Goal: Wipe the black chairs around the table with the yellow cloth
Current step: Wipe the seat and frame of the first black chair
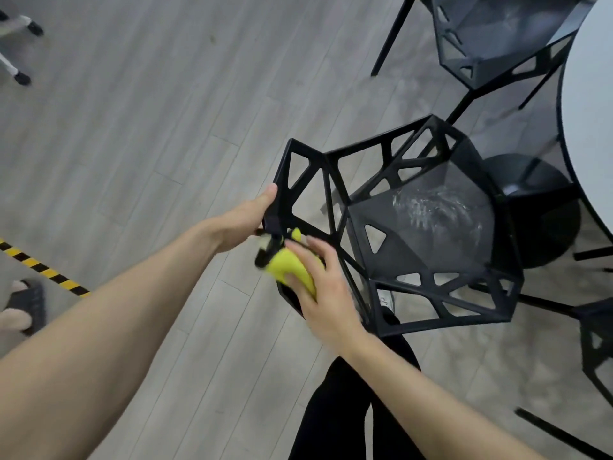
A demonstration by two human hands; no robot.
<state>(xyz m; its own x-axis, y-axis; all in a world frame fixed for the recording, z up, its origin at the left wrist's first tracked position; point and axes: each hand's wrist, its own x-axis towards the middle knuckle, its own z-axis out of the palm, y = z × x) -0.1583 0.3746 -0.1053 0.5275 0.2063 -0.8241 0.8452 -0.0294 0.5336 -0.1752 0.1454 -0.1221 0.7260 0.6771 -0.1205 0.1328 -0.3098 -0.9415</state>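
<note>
near black chair [414, 227] pulled out from white round table [590, 111], open lattice backrest toward the person, seat smeared with pale streaks. left hand [245, 217] grips the backrest's outer upper edge, thumb along the rim, fingers wrapped behind it. right hand [318, 283] presses the yellow cloth [292, 263] against the lower corner of that same backrest, fingers curled over the bunched cloth; motion blur here, exact contact line unclear. black trouser legs [348, 410] of the person stand right behind the chair. three black chairs in view: the near one, a second chair [491, 38] beyond it at the table edge, a third chair [597, 343] cut off at the right border. dark round table base [537, 207] sits under the table, partly hidden by the near chair's seat. grey plank floor [149, 111]. one yellow-black hazard tape strip [43, 270] at left. a slippered foot [23, 307] beside it. two castor legs [20, 44] top left.
</note>
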